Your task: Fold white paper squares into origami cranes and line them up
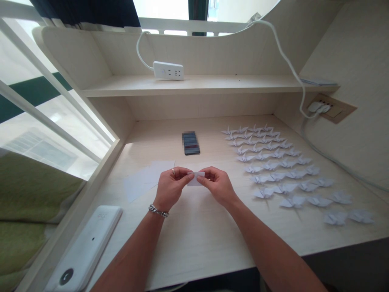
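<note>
Paper (196, 181) is over the bench (200, 243), left hand (171, 184) and right hand (219, 185) grips pinched closed on either side; I read mid-fold, next crease calling for aligned edges, even pressure.

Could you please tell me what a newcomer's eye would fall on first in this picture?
Probably the white folded-paper cranes, in rows on the right side of the desk. Next, near the centre, the left hand and right hand hold a small piece of white paper between them. Beyond the hands lies a dark, pixelated object.
</note>
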`<state>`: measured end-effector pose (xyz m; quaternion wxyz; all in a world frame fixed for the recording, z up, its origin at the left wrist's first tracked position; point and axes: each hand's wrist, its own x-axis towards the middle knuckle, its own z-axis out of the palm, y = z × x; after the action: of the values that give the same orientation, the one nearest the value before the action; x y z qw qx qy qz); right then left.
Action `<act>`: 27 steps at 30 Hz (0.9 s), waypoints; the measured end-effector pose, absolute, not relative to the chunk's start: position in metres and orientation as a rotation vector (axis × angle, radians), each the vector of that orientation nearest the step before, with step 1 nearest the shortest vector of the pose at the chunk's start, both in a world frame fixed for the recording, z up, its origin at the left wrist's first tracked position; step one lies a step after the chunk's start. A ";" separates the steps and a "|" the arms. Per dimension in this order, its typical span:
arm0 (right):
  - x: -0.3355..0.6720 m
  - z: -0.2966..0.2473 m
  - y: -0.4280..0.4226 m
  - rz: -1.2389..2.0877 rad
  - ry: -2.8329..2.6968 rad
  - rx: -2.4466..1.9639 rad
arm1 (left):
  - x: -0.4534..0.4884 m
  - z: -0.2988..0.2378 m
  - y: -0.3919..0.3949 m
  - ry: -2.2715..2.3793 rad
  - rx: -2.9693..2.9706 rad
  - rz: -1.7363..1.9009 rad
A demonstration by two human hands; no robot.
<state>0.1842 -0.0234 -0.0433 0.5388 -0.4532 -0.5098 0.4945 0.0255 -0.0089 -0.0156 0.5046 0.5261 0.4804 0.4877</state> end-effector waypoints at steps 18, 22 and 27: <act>0.186 -0.040 -0.027 1.014 -1.209 -1.095 | 0.017 -0.015 -0.005 1.080 1.293 1.156; 0.186 -0.036 -0.032 0.731 -1.369 -0.998 | 0.019 -0.015 -0.010 1.172 1.535 1.206; 0.188 -0.029 -0.035 0.389 -1.551 -0.838 | 0.016 -0.016 -0.010 0.972 1.817 1.449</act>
<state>0.1878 -0.0350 -0.0290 0.6195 -0.3645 -0.6743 0.1691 0.0163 -0.0104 -0.0157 0.3063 0.6866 0.3674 0.5475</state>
